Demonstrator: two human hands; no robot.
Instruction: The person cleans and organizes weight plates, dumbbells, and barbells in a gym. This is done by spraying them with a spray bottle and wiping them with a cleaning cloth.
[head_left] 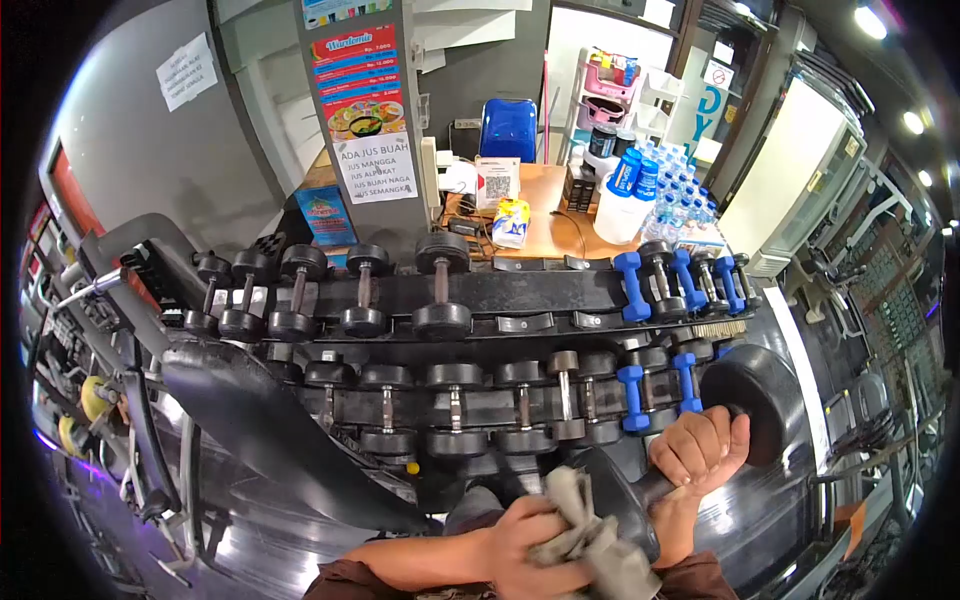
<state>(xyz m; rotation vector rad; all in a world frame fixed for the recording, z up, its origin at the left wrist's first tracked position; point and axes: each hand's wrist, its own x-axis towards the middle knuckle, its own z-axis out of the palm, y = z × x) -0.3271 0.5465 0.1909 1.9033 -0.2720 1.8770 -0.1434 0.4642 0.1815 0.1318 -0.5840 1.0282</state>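
Note:
My right hand is closed around the handle of a large black dumbbell, which is raised in front of me at a slant. One round head sticks out beyond my fist at the upper right; the other is lower, nearer my body. My left hand holds a crumpled grey-beige cloth against that lower head. The cloth covers part of the head, and some of my left fingers are hidden or blurred.
A two-tier rack ahead carries several black, chrome and blue dumbbells. A black padded bench slants along my left. Behind the rack, a wooden desk holds a yellow packet and water bottles. Gym machines line both sides.

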